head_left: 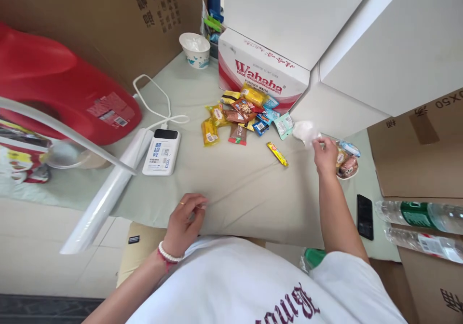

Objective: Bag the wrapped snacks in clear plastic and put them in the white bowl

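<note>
My right hand reaches out on the right, thumb and fingers pinched at the edge of a white, partly see-through plastic packet. Beside that wrist is a bowl with several wrapped snacks in it, partly hidden by my hand. A yellow snack stick lies alone to the left of the packet. Farther left is a heap of wrapped snacks, with a pale green packet at its right side. My left hand rests near the front edge of the table, fingers curled in with nothing visible in them.
A red and white Wahaha carton stands behind the heap. To the left are a paper cup, a white power bank with a cable, a plastic roll and a red jug. A phone and plastic bottles lie right.
</note>
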`<control>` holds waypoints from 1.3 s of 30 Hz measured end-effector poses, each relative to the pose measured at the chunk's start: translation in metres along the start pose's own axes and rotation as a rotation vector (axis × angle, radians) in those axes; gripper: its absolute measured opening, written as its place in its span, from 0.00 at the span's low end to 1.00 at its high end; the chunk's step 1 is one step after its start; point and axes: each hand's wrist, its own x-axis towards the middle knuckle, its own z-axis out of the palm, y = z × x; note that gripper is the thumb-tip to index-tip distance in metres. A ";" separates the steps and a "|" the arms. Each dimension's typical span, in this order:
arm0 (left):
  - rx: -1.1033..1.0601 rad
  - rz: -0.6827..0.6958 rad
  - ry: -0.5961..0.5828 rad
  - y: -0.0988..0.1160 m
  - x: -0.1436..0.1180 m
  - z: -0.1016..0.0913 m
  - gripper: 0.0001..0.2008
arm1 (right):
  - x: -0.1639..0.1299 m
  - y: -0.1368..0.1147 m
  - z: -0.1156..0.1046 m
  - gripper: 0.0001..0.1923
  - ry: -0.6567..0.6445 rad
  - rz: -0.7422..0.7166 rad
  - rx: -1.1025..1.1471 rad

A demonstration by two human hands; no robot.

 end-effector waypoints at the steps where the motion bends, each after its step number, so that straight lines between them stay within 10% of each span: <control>1: -0.045 -0.014 -0.015 0.006 0.005 0.001 0.10 | -0.021 -0.008 -0.005 0.12 -0.014 0.059 0.119; 5: -0.237 -0.084 -0.156 0.028 0.035 0.023 0.11 | -0.119 -0.054 0.002 0.13 -0.369 0.309 0.763; 10: -0.508 -0.191 -0.302 0.043 0.058 0.059 0.15 | -0.202 -0.111 0.034 0.18 -0.809 0.451 1.015; 18: -0.629 -0.464 -0.147 0.037 0.053 0.053 0.20 | -0.197 -0.112 0.034 0.21 -0.858 0.620 1.160; 32: -0.726 -0.460 -0.122 0.061 0.052 0.055 0.24 | -0.214 -0.116 0.036 0.15 -0.705 0.017 0.867; 39: -0.787 -0.467 -0.194 0.050 0.046 0.046 0.25 | -0.201 -0.101 0.037 0.14 -0.710 0.369 1.125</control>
